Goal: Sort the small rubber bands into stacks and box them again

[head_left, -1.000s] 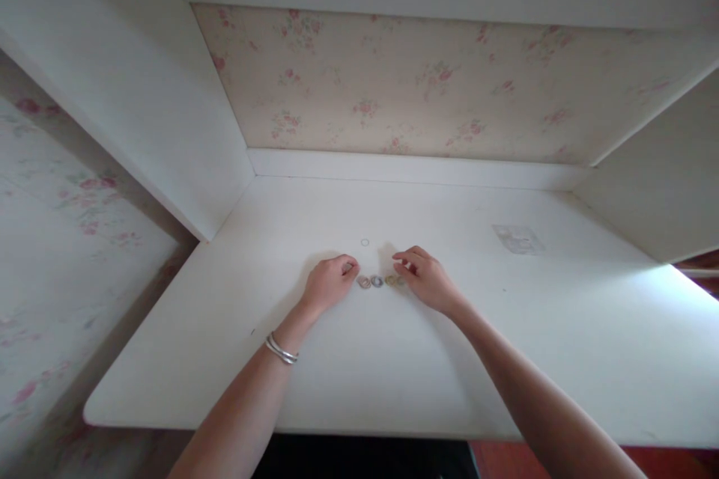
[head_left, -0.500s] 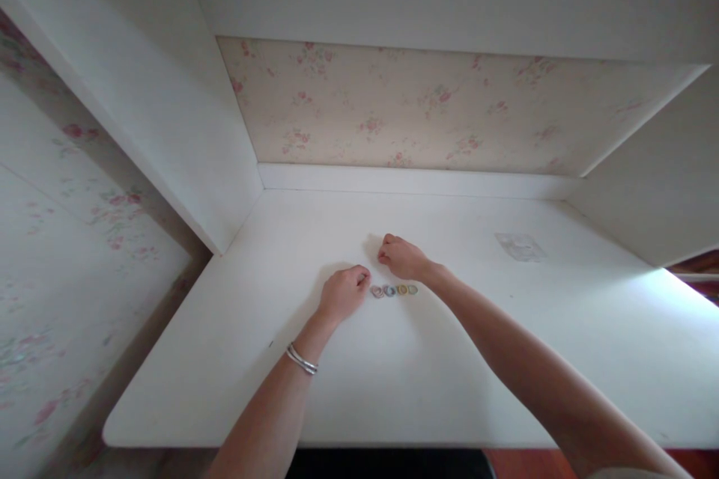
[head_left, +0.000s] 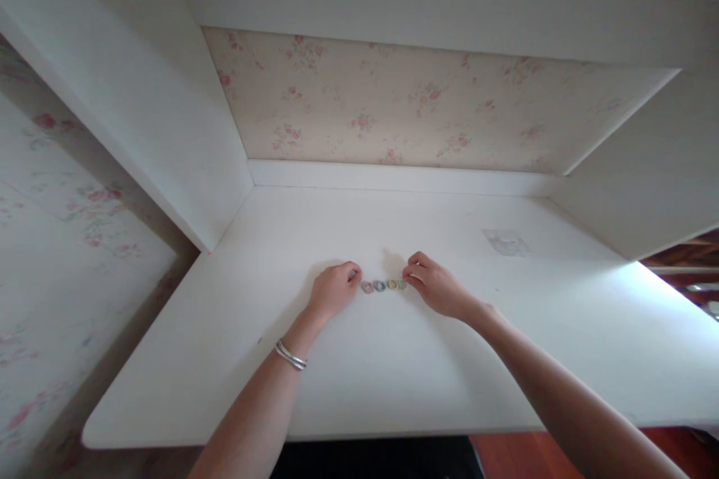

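Several small ring-shaped bands lie side by side in a short row on the white desk [head_left: 359, 374]: a pinkish ring [head_left: 367, 287], a blue-grey ring [head_left: 380, 286], a yellow ring [head_left: 392, 284] and a pale greenish ring [head_left: 402, 284]. At the left end of the row, my left hand [head_left: 335, 289] rests closed on the desk, its fingers curled together; what they hold, if anything, is hidden. My right hand [head_left: 437, 286] is pinched at the right end, with its fingertips beside or on the greenish ring. I cannot tell whether anything is between those fingertips.
A clear, flat plastic bag [head_left: 506, 242] lies farther back on the right of the desk. White side panels [head_left: 168, 112] and an overhead panel [head_left: 416, 15] enclose the desk's back, before floral wallpaper [head_left: 387, 105].
My right hand has come from behind the row to its right end, moving right and nearer to me. My left hand has stayed by the left end. The view has shifted slightly.
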`<state>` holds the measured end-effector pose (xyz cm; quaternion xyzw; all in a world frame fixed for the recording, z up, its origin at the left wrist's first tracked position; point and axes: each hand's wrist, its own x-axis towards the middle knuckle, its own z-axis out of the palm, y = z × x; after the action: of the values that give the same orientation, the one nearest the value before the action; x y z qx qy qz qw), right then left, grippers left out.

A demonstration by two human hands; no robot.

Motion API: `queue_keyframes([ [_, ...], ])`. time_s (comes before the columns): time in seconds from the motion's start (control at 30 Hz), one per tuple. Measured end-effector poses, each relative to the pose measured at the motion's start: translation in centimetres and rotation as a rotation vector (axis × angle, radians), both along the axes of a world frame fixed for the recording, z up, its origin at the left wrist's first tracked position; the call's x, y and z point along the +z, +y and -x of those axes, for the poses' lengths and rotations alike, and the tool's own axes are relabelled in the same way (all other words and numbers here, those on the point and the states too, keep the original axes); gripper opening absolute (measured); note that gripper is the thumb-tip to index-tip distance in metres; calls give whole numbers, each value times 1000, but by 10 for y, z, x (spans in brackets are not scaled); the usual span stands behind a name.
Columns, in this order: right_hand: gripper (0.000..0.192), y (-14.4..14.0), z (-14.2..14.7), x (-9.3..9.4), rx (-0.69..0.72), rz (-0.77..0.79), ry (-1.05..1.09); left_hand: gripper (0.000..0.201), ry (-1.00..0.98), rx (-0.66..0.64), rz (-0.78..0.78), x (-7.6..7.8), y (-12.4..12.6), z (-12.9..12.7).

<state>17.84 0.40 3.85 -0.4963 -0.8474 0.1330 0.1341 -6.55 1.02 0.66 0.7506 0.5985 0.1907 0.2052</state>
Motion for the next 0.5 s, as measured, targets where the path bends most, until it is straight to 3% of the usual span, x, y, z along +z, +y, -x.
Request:
queue_keyframes([
  [0.3,24,-9,-3,-11,16,-34,-92,26,5,3,10,3,-1,-1],
  [0.5,24,-10,-2,-8,29,-67,-107,24,-4,4,-6,1,0,-1],
])
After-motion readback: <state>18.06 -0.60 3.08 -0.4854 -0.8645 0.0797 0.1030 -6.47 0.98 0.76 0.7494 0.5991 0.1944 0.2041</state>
